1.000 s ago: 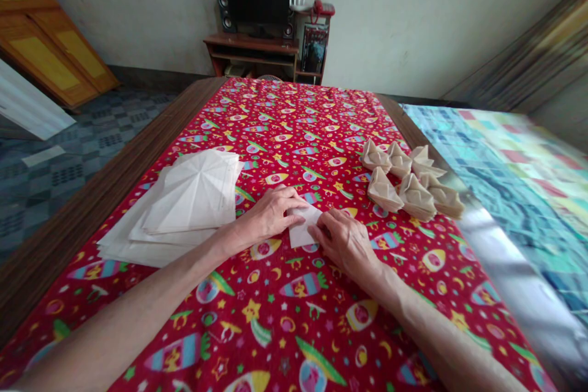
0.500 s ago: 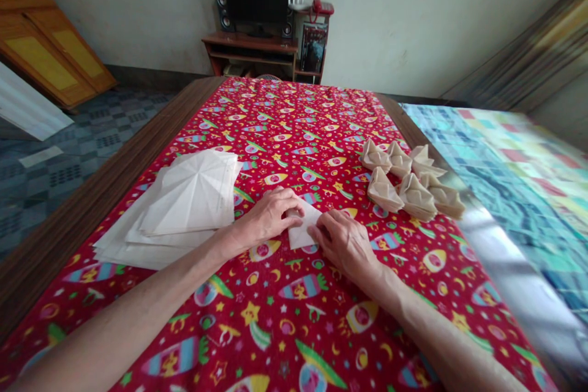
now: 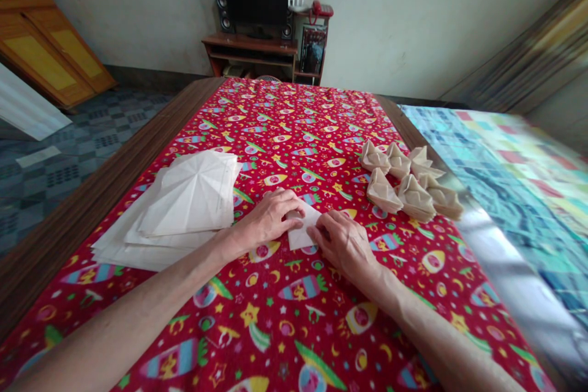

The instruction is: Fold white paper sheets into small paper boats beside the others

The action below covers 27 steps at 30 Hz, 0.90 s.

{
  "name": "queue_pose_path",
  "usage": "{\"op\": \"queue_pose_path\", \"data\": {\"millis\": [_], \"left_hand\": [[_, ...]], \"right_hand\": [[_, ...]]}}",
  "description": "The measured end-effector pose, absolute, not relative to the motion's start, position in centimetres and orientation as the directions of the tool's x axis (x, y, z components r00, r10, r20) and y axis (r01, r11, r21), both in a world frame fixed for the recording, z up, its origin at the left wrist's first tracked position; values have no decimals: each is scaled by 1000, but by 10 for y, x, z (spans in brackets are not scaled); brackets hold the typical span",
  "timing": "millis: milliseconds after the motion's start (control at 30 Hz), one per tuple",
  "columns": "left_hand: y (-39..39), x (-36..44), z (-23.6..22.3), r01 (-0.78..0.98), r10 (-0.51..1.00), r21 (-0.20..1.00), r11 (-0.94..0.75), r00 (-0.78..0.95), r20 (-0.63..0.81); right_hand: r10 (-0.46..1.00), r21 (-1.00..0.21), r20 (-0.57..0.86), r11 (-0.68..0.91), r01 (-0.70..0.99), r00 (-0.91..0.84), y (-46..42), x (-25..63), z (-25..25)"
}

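A small folded piece of white paper (image 3: 302, 228) lies on the red patterned tablecloth (image 3: 294, 128) in front of me. My left hand (image 3: 271, 215) presses on its left side with curled fingers. My right hand (image 3: 342, 242) pinches its right edge, fingers closed on the paper. A stack of creased white sheets (image 3: 184, 205) lies to the left of my left hand. Several finished beige paper boats (image 3: 408, 187) sit in a cluster to the right, beyond my right hand.
The wooden table edge (image 3: 114, 171) runs along the left. A blue patterned cloth (image 3: 509, 196) covers the surface at the right. A desk with a monitor and speakers (image 3: 257, 12) stands against the far wall. A wooden door (image 3: 50, 49) is at the far left.
Both hands stay on the folded paper; my left fingers have shifted slightly along its top edge. Nothing else has moved.
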<state>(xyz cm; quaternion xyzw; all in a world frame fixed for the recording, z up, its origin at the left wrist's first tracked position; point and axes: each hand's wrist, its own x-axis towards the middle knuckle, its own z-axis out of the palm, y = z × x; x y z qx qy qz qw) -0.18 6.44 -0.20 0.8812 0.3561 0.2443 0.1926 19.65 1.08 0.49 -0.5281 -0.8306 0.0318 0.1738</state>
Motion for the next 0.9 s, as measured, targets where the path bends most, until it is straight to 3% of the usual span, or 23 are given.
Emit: {"op": "queue_pose_path", "data": {"millis": [167,300,567,900], "left_hand": [[65,-2,-4,522,707,509,-685,645,290],[63,-3,-3,578,726,456,-676,628,280],[60,-14,-10,687,785,380,-619,555,277],[47,-18,-1,694,777,366,-620,606,169]], "right_hand": [[859,-282,316,491,824,-404,11,197,3],[827,-234,296,548,803,-477,11,198,0],[833,-229,279,541,809,-478,13,197,-1],[843,-229,246,531,816,-479,12,197,2]]}}
